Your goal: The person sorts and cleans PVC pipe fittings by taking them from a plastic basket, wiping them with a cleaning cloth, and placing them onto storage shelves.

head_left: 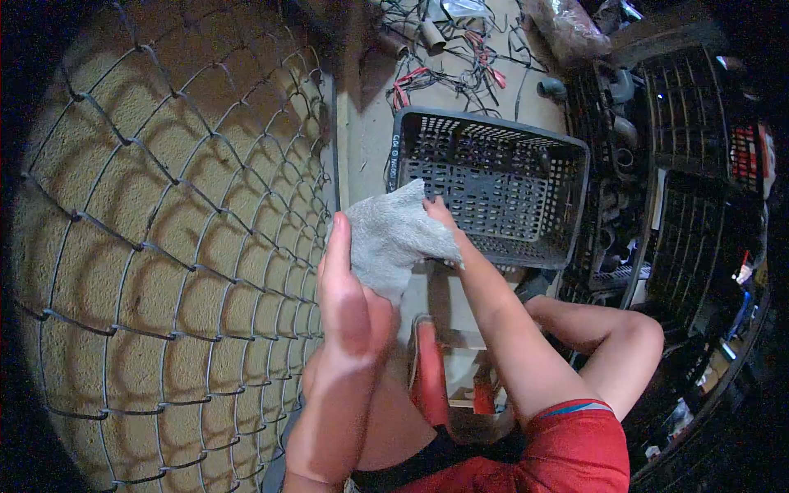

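A light grey cloth [394, 234] hangs crumpled between my two hands, in front of the near left corner of a black plastic crate [493, 123]. My left hand [349, 300] grips the cloth's left side, its thumb pointing up and the other fingers partly hidden behind the fabric. At the cloth's right edge my right hand [440, 212] is closed with curled fingers, and part of that hand is covered by the fabric. The crate has slotted walls and floor and white lettering on its left rim.
A chain-link fence [173, 246] runs along the left, before a rough wall. Beyond the crate lie tangled black and red cables [460, 70] and a short tube [432, 35]. More black crates [686, 107] with grey pipe fittings [620, 86] stand right. Below sits a cardboard box [460, 370].
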Demonstrator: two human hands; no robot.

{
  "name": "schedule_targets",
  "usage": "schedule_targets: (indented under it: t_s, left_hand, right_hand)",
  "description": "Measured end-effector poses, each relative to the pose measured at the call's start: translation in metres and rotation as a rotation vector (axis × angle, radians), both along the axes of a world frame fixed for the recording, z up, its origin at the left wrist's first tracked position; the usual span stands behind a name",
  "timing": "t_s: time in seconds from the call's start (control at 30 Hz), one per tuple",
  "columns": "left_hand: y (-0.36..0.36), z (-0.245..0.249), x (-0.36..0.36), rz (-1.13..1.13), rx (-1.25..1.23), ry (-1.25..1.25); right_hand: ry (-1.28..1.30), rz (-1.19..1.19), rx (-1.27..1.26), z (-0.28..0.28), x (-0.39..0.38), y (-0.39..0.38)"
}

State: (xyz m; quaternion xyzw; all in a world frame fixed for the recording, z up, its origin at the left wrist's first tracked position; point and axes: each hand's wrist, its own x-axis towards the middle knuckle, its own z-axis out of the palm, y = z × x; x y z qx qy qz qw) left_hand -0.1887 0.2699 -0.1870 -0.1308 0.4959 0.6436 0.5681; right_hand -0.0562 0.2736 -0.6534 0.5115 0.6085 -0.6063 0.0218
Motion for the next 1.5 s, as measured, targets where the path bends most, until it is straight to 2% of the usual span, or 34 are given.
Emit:
schedule_targets:
  t_s: [0.07, 0.23, 0.33, 0.5, 0.57, 0.6, 0.7, 0.77, 0.8, 0.83, 0.9, 1.03, 1.1, 1.17, 1.23, 1.3, 1.37, 1.4, 1.43, 1.5]
  left_hand:
    - [0.001, 0.0, 0.001, 0.002, -0.005, -0.019]
    - [0.0, -0.004, 0.002, 0.012, -0.012, -0.035]
    - [0.002, -0.003, 0.002, 0.003, -0.01, -0.024]
    - [0.005, 0.002, 0.004, -0.023, -0.033, -0.047]
    - [0.005, -0.001, 0.005, -0.028, 0.004, -0.013]
    - [0.003, -0.004, 0.006, -0.034, 0.024, -0.019]
    - [0.003, -0.005, 0.009, -0.075, 0.096, -0.098]
    - [0.003, -0.007, 0.014, -0.084, 0.054, -0.078]
    - [0.003, -0.008, 0.016, -0.091, 0.012, -0.058]
    - [0.004, -0.009, 0.019, -0.093, 0.009, -0.054]
    - [0.007, -0.011, 0.025, -0.094, -0.051, -0.016]
    - [0.009, -0.017, 0.033, -0.126, -0.101, 0.006]
    - [0.012, -0.019, 0.039, -0.16, -0.116, 0.014]
    - [0.017, -0.013, 0.046, -0.164, -0.124, 0.007]
    - [0.024, -0.003, 0.051, -0.201, -0.119, 0.178]
    - [0.021, 0.0, 0.051, -0.308, -0.008, 0.388]
    - [0.02, -0.014, 0.051, -0.529, -0.251, 0.706]
    - [0.016, -0.025, 0.053, -0.585, -0.146, 0.94]
    - [0.014, -0.031, 0.054, -0.575, -0.141, 0.938]
    - [0.01, -0.032, 0.058, -0.797, -0.035, 1.528]
  right_hand:
    - [0.137, -0.092, -0.118, -0.008, 0.001, 0.0]
    - [-0.119, 0.196, 0.217, 0.018, -0.008, 0.004]
    - [-0.186, 0.107, 0.144, 0.061, -0.013, 0.017]
    - [-0.288, 0.113, 0.216, 0.098, 0.001, 0.031]
    - [-0.262, 0.079, 0.456, 0.093, 0.023, 0.055]
    - [-0.236, 0.041, 0.707, 0.087, 0.042, 0.072]
    - [-0.467, -0.057, 0.941, 0.108, 0.103, 0.132]
    - [-0.793, -0.002, 0.793, 0.124, 0.141, 0.164]
    - [-0.846, 0.045, 0.753, 0.113, 0.165, 0.175]
    - [-0.845, 0.056, 0.65, 0.11, 0.182, 0.184]
    - [-0.921, 0.327, 0.57, 0.118, 0.191, 0.193]
    - [-0.984, 0.242, 0.6, 0.107, 0.175, 0.193]
    - [-0.925, 0.24, 0.459, 0.099, 0.17, 0.194]
    - [-0.702, 0.122, 0.424, 0.118, 0.159, 0.176]
    - [-0.448, 0.068, 0.431, 0.118, 0.151, 0.156]
    - [0.079, -0.219, 0.239, 0.068, 0.148, 0.122]
    - [0.373, -0.506, -0.281, 0.167, 0.115, 0.102]
    - [0.474, -0.489, -0.294, 0.198, 0.103, 0.089]
    - [0.572, -0.47, -0.307, 0.227, 0.093, 0.076]
    - [0.707, -0.418, -0.32, 0.31, 0.079, 0.057]
